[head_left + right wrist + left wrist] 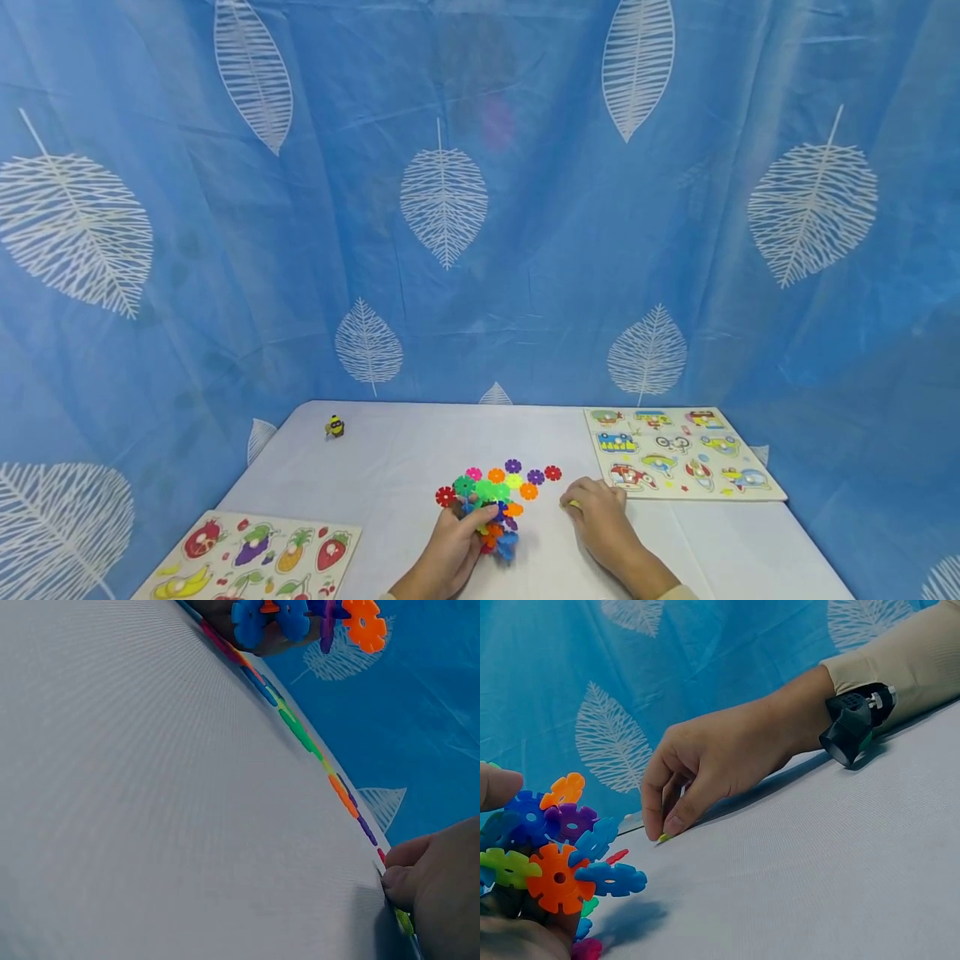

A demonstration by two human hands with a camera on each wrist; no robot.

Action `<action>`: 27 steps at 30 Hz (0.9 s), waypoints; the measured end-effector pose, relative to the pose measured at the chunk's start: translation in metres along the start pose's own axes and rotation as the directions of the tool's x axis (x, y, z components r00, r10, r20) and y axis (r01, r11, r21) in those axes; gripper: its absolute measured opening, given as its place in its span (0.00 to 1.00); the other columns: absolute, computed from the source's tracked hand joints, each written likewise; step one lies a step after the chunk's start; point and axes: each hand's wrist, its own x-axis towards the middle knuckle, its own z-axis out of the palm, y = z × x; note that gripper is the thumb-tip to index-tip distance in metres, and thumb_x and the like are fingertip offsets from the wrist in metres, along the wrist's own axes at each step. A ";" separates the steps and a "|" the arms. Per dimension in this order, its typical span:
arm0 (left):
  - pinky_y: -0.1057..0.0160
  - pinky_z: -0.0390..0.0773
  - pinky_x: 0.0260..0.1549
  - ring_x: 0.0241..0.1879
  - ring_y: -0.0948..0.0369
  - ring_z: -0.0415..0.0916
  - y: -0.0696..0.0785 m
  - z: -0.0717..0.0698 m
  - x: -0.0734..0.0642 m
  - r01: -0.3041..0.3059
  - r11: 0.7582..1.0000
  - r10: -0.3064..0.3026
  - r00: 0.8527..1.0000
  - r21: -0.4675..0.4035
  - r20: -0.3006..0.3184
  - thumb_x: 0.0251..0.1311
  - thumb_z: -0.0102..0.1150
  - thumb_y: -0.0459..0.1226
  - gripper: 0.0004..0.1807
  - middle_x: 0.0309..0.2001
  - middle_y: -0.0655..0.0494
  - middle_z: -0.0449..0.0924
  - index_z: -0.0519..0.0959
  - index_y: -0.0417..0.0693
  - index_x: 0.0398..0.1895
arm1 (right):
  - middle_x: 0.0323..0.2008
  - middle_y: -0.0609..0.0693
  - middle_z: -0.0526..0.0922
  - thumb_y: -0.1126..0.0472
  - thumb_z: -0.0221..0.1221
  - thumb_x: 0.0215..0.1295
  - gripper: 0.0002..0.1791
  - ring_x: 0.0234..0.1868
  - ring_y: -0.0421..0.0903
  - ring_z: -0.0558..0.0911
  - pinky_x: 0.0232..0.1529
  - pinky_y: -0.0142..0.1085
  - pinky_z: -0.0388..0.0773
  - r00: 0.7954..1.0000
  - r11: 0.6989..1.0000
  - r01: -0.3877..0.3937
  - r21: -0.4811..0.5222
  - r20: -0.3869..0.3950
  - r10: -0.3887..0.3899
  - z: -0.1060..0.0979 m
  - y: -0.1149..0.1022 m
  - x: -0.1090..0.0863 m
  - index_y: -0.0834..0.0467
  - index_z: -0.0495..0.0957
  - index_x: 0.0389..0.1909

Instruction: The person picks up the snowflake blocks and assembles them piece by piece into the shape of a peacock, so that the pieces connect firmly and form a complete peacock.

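Note:
In the head view my left hand (pixel 452 543) grips a cluster of joined flower-shaped plastic discs (pixel 493 530), in blue, orange, purple, green and other colours. The left wrist view shows this cluster close up, an orange disc (pixel 559 877) facing the camera and the left thumb (pixel 496 786) beside it. To the right of the cluster, my right hand (pixel 606 521) pinches a small yellow-green disc (pixel 664 838) at the white tabletop. Its fingers hide most of that disc. Loose discs, among them a red one (pixel 552 473) and an orange one (pixel 528 492), lie flat beyond the cluster.
A vehicle puzzle board (pixel 651 493) lies at the back right, just beyond the right hand. At the front left is a fruit puzzle board (pixel 347 533). A small yellow and black toy figure (pixel 335 427) stands at the back left. Blue leaf-patterned curtains (pixel 525 333) surround the table.

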 end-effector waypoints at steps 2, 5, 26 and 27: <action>0.52 0.75 0.63 0.61 0.52 0.75 0.000 0.000 0.000 -0.004 1.000 0.004 1.000 0.007 0.002 0.66 0.70 0.32 0.30 0.63 0.39 0.73 0.63 0.33 0.63 | 0.40 0.41 0.82 0.67 0.75 0.61 0.11 0.48 0.49 0.81 0.48 0.51 0.67 1.000 1.000 -0.015 0.016 0.000 0.015 0.000 -0.001 0.000 0.46 0.87 0.33; 0.50 0.74 0.64 0.62 0.51 0.75 0.000 0.000 0.000 -0.004 1.000 0.004 1.000 0.011 0.001 0.64 0.71 0.32 0.32 0.64 0.39 0.73 0.63 0.33 0.64 | 0.38 0.41 0.78 0.68 0.75 0.60 0.12 0.44 0.47 0.79 0.46 0.48 0.70 0.999 0.998 -0.036 0.054 -0.001 0.036 -0.001 -0.001 0.000 0.47 0.85 0.33; 0.41 0.68 0.66 0.63 0.41 0.69 -0.005 0.000 0.002 0.022 0.996 -0.017 0.998 0.081 -0.063 0.59 0.76 0.31 0.40 0.65 0.30 0.63 0.58 0.28 0.64 | 0.40 0.43 0.84 0.69 0.76 0.59 0.12 0.33 0.39 0.79 0.36 0.30 0.83 0.997 0.857 -0.079 0.510 0.029 0.075 -0.002 -0.001 -0.001 0.58 0.88 0.42; 0.40 0.68 0.65 0.65 0.38 0.68 -0.005 0.001 0.002 0.024 0.995 -0.017 0.997 0.098 -0.072 0.57 0.78 0.30 0.43 0.67 0.28 0.61 0.56 0.27 0.66 | 0.43 0.45 0.85 0.70 0.75 0.59 0.13 0.35 0.40 0.81 0.38 0.30 0.84 0.996 0.837 -0.089 0.540 0.043 0.078 -0.003 -0.002 0.000 0.59 0.87 0.44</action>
